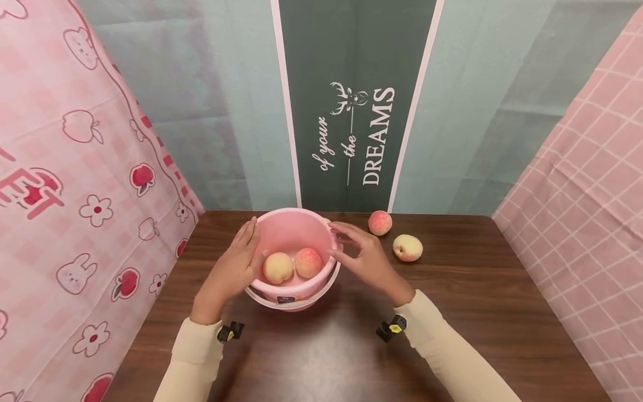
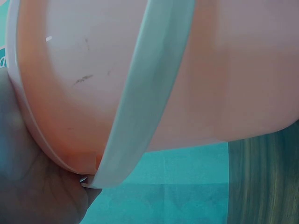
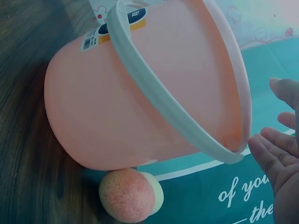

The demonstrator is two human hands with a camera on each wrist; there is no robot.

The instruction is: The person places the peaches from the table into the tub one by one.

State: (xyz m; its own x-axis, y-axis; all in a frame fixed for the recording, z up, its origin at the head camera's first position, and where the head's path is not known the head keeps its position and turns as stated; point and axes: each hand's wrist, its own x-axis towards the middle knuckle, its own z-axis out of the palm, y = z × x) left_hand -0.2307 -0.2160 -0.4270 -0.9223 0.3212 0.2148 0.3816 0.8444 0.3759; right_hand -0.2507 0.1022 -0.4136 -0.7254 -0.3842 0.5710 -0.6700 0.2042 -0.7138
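Surface: a dark brown wood-grain table (image 1: pixel 341 352), a patch of glare on its near part. Behind it hangs a pale blue-green curtain (image 1: pixel 231 111) with a dark green panel (image 1: pixel 321 44) bearing a deer's head and white lettering that includes "DREAMS", turned sideways. To the left is a pink cloth (image 1: pixel 100 162) printed with apples, rabbits and flowers; to the right, a pink-and-white grid cloth (image 1: pixel 577 195).

On the table, left of centre, a pink bucket (image 1: pixel 288 229) stands upright, its white handle (image 2: pixel 145 98) lowered across the near side and a label (image 3: pixel 114 28) on its wall. Inside the bucket lie a yellow peach (image 1: pixel 278 268) and, just beside it on the right, a red peach (image 1: pixel 308 262). Well to the right of the bucket's rim, on the table, sit a rosy peach (image 1: pixel 380 223) near the back edge and a pale peach (image 1: pixel 408 248) just beside it.

Left hand (image 1: pixel 232 265): fingers extended close together, palm against the left of the rim, thumb reaching inward. Right hand (image 1: pixel 366 254): fingers extended, thumb well apart, fingertips at the right of the rim; whether they bear on it cannot be told. Neither hand holds a peach.
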